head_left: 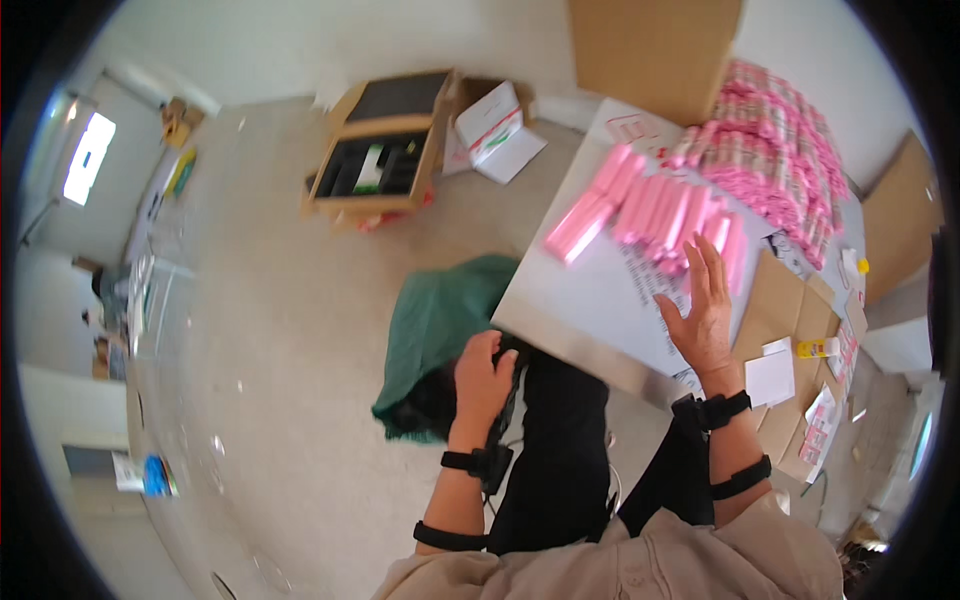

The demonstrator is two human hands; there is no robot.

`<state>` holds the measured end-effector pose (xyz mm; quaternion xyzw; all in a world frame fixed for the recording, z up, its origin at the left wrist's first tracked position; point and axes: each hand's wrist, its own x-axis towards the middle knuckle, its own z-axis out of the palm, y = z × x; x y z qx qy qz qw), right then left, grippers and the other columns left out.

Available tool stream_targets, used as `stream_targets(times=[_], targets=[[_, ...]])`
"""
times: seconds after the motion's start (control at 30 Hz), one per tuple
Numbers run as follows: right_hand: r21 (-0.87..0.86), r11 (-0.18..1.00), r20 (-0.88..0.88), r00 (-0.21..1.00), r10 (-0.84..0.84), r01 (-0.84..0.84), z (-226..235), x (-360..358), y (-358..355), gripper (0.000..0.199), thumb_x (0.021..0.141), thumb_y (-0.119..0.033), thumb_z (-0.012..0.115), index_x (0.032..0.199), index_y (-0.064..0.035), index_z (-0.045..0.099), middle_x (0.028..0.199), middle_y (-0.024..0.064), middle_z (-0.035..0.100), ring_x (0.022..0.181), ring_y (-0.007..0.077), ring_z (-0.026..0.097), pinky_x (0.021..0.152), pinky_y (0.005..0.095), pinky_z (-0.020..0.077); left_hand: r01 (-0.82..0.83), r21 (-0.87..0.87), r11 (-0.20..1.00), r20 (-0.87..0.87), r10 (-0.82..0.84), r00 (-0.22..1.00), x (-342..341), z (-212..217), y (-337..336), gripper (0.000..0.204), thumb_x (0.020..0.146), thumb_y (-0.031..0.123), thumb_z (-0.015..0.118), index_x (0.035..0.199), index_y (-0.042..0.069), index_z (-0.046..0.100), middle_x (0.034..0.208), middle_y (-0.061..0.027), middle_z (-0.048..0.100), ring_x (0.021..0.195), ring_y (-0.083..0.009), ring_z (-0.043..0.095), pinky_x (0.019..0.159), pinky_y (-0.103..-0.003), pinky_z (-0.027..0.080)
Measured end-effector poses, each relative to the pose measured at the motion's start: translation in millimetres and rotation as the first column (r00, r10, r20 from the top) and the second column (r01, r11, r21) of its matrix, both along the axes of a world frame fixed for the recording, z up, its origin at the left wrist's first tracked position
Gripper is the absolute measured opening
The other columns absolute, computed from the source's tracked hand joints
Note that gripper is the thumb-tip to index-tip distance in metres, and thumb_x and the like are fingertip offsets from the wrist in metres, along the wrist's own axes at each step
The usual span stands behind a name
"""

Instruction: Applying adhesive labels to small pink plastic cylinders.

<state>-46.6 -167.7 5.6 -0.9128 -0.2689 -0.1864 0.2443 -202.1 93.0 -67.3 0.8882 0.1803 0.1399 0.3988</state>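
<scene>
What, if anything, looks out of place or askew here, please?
Two things look a little untidy: the white box gapes open beside the carton, its panels splayed, and the pink packs on the table have uneven ends instead of lining up. I see nothing spilled.
</scene>
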Motion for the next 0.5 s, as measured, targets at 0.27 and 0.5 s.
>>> stream_targets(times=[0.27,0.5], targets=[[-0.133,0.279,-0.777,0.275,0.566,-0.951,-29,-116,190,0.020,0.078,-0.014,0.062,0.093,-0.0009,0.061,0.092,0.0191,0.063,0.087,0.0362,0.062,0.076,0.0439,0.0503,-0.610,-0.512,0.605,-0.374,0.483,0.792,-116,-101,66,0.042,0.082,0.010,0.062,0.119,-0.009,0.055,0.099,-0.0123,0.064,0.087,-0.0217,0.061,0.080,-0.032,0.047],[-0.284,0.528,-0.834,0.478,0.277,-0.801,-158,-119,288,0.018,0.078,-0.012,0.057,0.085,0.0010,0.067,0.090,0.0210,0.067,0.089,0.0375,0.063,0.078,0.0445,0.0506,-0.609,-0.663,0.435,-0.472,0.389,0.791,-102,-148,93,0.049,0.086,0.012,0.058,0.129,-0.007,0.048,0.125,-0.0158,0.054,0.115,-0.0255,0.049,0.101,-0.035,0.036]])
